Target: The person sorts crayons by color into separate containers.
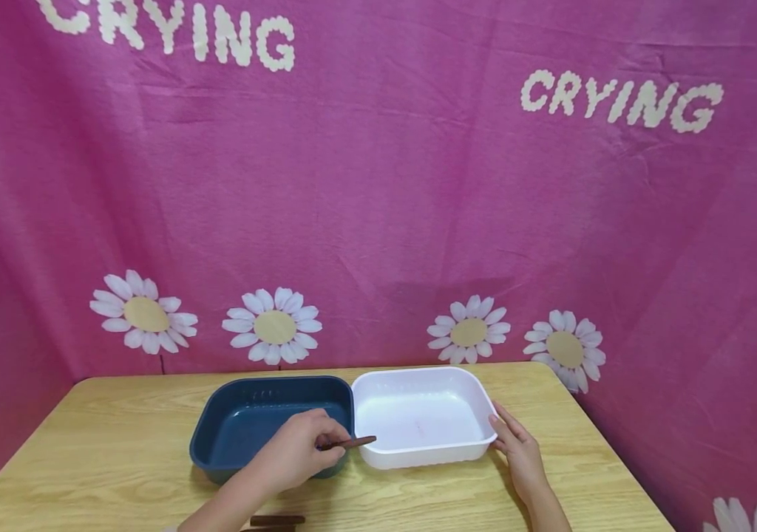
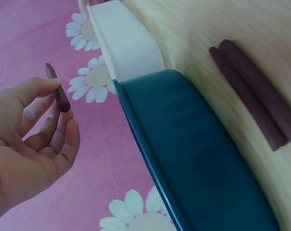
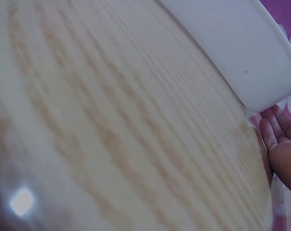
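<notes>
My left hand (image 1: 301, 447) pinches a dark brown stick (image 1: 360, 442) between thumb and fingers, above the near right corner of the dark blue bin (image 1: 200, 451). In the left wrist view the stick (image 2: 58, 89) has a tapered tip and a blunt lower end. The stick's far end overlaps the near left corner of the white bin (image 1: 418, 457) in the head view. At that bin's right side, my right hand (image 1: 521, 454) touches the outer wall with its fingers extended. The right wrist view shows this hand (image 3: 284, 149) by the white bin's corner.
Two more brown sticks (image 2: 258, 86) lie side by side on the wooden table (image 1: 119, 436), near its front in the head view. Both bins stand side by side, rims meeting. A pink cloth (image 1: 378, 222) with daisies hangs behind and around the table.
</notes>
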A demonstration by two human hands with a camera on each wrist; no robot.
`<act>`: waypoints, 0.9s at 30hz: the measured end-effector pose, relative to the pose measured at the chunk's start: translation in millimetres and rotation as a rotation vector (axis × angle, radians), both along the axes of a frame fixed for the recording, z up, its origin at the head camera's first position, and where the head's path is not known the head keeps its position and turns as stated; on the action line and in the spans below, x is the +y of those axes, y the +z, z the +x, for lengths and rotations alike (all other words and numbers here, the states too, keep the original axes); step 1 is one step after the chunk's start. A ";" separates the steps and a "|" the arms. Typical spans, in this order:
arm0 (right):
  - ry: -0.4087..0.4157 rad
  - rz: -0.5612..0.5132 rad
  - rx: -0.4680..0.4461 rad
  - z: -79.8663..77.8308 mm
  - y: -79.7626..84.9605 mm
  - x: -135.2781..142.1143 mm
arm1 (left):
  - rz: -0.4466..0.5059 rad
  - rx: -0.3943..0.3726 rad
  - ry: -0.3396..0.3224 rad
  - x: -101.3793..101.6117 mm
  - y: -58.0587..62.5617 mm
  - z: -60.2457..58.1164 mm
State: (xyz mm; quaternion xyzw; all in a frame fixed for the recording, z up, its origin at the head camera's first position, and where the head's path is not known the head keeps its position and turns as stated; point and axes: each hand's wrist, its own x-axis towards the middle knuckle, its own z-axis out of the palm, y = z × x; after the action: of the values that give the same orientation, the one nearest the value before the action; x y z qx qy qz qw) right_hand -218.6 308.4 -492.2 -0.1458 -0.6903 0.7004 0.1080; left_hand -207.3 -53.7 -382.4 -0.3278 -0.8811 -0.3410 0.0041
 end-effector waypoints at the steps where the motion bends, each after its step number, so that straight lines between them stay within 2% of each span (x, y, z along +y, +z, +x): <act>1: 0.001 0.001 -0.001 0.1 0.0 -0.2 | 0.000 0.005 0.002 1.5 0.8 -1.1; 8: -0.001 0.015 -0.008 -0.3 0.6 -1.0 | 0.003 0.020 0.000 12.4 1.8 -9.3; 13: 0.002 0.019 -0.003 0.2 -0.2 -0.4 | 0.002 0.013 -0.011 23.5 -1.9 -14.5; 20: 0.005 0.023 0.001 -0.7 -0.5 -0.8 | -0.012 -0.042 -0.017 37.2 -7.7 -25.2; 27: 0.018 0.043 -0.029 0.3 1.0 -0.5 | -0.039 -0.023 -0.009 50.4 -12.3 -33.0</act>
State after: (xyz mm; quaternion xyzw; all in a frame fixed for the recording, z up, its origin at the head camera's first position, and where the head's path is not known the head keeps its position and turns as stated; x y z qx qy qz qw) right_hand -218.3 307.9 -491.2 -0.1475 -0.7079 0.6843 0.0947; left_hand -240.3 -3.3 -394.7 -0.3279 -0.8860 -0.3275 -0.0141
